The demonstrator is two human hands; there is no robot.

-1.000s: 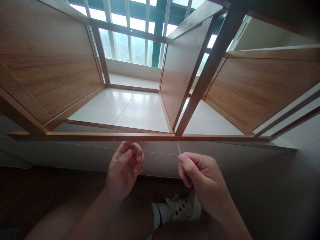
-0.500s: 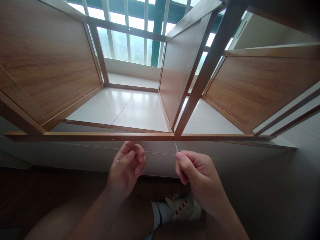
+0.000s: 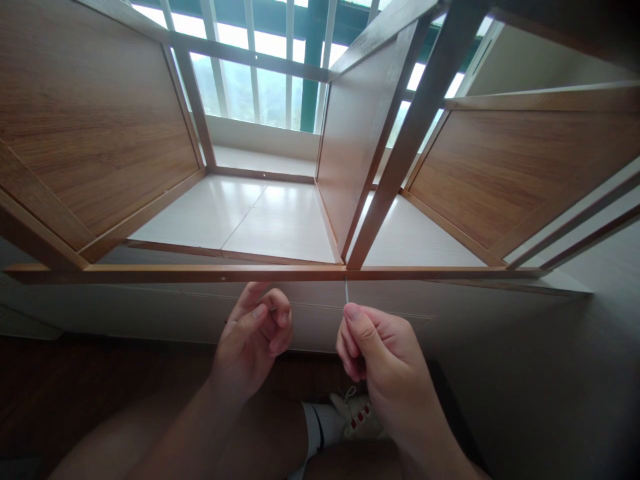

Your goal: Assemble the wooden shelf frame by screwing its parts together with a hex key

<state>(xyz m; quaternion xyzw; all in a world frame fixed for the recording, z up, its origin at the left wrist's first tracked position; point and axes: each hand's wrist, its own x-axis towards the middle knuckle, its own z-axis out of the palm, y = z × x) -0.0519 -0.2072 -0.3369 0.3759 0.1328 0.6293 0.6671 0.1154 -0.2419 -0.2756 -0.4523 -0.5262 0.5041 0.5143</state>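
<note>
My right hand [image 3: 383, 353] pinches a thin metal rod [image 3: 347, 291] that looks like a hex key, its other end hidden in my fist. The rod's tip meets the underside of the wooden front rail [image 3: 280, 273], right below the joint with the middle upright [image 3: 395, 173]. To the left, my left hand [image 3: 255, 333] is palm up with fingers loosely curled and apart, nothing visible in them. Its index finger reaches up to the rail's lower edge, where the fingertip is hidden.
The wooden frame has a left panel [image 3: 100, 127], a middle panel [image 3: 360, 127] and a right panel [image 3: 525, 160]. White boards [image 3: 270, 217] lie beneath it. A barred window [image 3: 250, 80] is behind. Below me are a shoe [image 3: 360, 417] and dark floor [image 3: 140, 373].
My right hand has shifted slightly left, and the rod now stands nearly upright instead of slanting. The left hand has stayed put under the rail.
</note>
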